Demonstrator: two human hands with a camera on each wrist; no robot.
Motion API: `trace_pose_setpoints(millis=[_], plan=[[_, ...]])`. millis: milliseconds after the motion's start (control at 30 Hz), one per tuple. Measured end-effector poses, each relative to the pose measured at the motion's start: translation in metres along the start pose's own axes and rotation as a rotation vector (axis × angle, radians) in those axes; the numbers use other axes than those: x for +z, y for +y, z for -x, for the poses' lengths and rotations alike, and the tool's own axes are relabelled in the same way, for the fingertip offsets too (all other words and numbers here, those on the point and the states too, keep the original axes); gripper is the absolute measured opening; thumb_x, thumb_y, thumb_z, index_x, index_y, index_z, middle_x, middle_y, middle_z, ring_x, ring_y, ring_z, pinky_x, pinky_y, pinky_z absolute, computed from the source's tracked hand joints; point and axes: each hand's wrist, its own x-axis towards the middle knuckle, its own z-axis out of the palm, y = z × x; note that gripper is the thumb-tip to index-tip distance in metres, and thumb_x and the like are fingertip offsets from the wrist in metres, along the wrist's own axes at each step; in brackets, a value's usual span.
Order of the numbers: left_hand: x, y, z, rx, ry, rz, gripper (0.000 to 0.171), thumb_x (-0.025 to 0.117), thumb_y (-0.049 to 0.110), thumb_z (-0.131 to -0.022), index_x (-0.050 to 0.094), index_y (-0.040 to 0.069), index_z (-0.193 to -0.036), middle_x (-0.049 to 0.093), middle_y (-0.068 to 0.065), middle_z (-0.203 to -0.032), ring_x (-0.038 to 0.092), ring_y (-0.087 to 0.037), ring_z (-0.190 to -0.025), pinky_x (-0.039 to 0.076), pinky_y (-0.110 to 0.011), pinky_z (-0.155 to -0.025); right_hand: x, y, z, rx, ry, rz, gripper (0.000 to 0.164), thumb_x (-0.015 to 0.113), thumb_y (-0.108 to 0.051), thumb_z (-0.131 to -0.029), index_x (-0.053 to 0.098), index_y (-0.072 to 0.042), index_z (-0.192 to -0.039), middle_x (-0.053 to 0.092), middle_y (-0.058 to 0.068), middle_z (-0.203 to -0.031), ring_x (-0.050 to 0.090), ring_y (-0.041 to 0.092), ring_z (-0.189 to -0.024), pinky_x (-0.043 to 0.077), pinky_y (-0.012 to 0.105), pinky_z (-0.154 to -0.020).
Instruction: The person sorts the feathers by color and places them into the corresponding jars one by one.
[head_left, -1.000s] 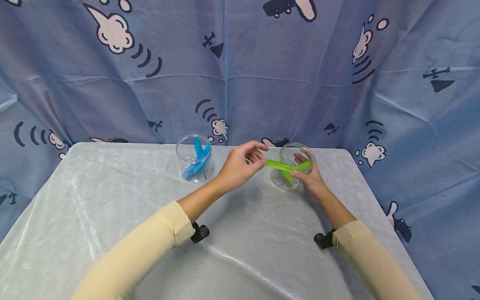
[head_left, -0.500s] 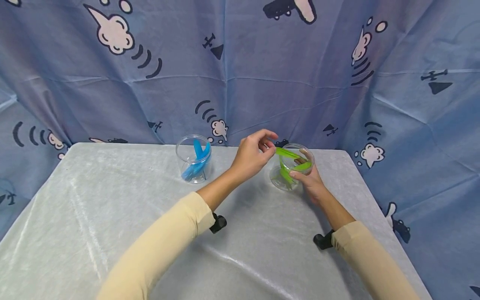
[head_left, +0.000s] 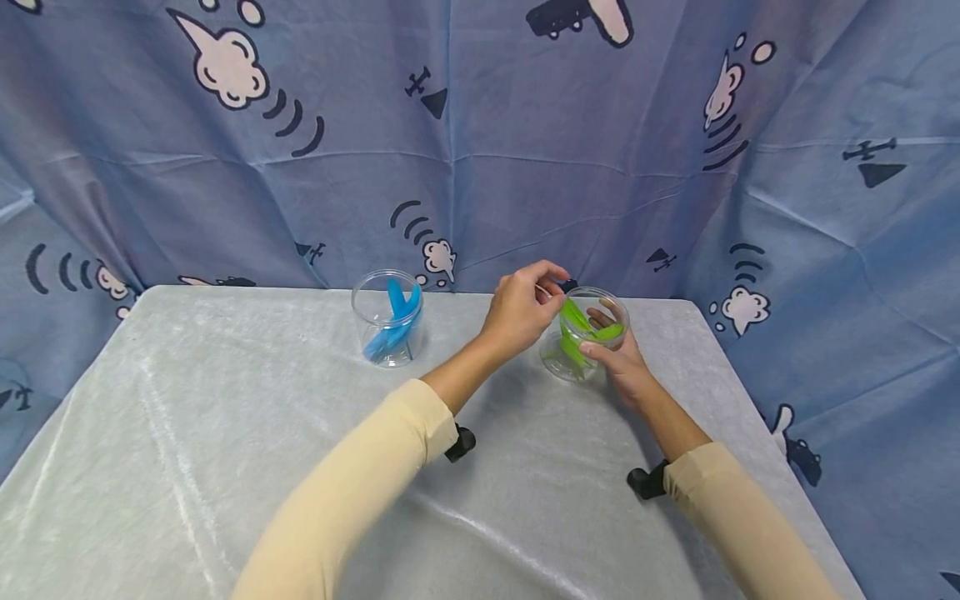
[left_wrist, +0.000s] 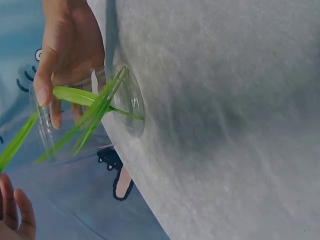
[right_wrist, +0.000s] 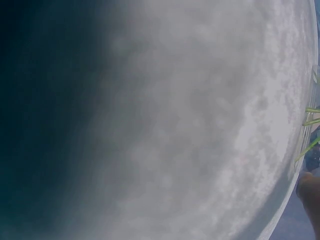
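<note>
My left hand (head_left: 522, 312) pinches the end of a slim green plastic piece that looks like tweezers (left_wrist: 19, 141), at the mouth of a clear cup (head_left: 555, 365). Other green tweezers (left_wrist: 90, 120) lean crosswise inside that cup. My right hand (head_left: 622, 363) grips the cup from the right, thumb in front and fingers seen through the wall behind. The left wrist view shows the cup sideways, with the left fingertips (left_wrist: 25, 215) at its lower left. In the right wrist view only green tips (right_wrist: 312, 111) show at the right edge.
To the left, a second clear cup (head_left: 362, 307) holds blue tweezers-like pieces (head_left: 392, 333). A pale grey cloth (head_left: 225, 433) covers the table, and a blue patterned curtain (head_left: 495, 125) hangs right behind its back edge. Black wrist cameras (head_left: 461, 443) sit under both forearms.
My left hand has moved right and the green tweezers have swung from nearly level to slanting down into the cup. My right hand and the cup have stayed in place.
</note>
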Motion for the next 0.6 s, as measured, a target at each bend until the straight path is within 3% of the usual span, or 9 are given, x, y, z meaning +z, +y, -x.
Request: trace_pose_setpoints(millis=[167,600], plan=[[0.008,0.0,-0.001,0.012,-0.019,0.018,0.016,0.068,0.005,-0.094,0.07,0.009,-0.109,0.073,0.0,-0.092,0.065,-0.008,-0.083,0.049,-0.02,-0.073,0.0,-0.001,0.001,0.007,-0.007,0.019,0.085,0.061,0.0,-0.089,0.012,-0.017,-0.156,0.017,0.02,-0.162,0.016,0.03,-0.15,0.019,0.042,-0.12],[0.023,-0.006,0.001,0.014,-0.066,0.033,0.012,0.068,0.006,-0.095,0.071,0.009,-0.106,0.074,-0.001,-0.094,0.067,-0.008,-0.089,0.049,-0.016,-0.07,-0.001,-0.001,0.0,-0.004,-0.015,0.013,0.083,0.06,0.002,-0.09,0.012,-0.015,-0.156,0.021,0.018,-0.16,0.018,0.029,-0.149,0.027,0.035,-0.116]])
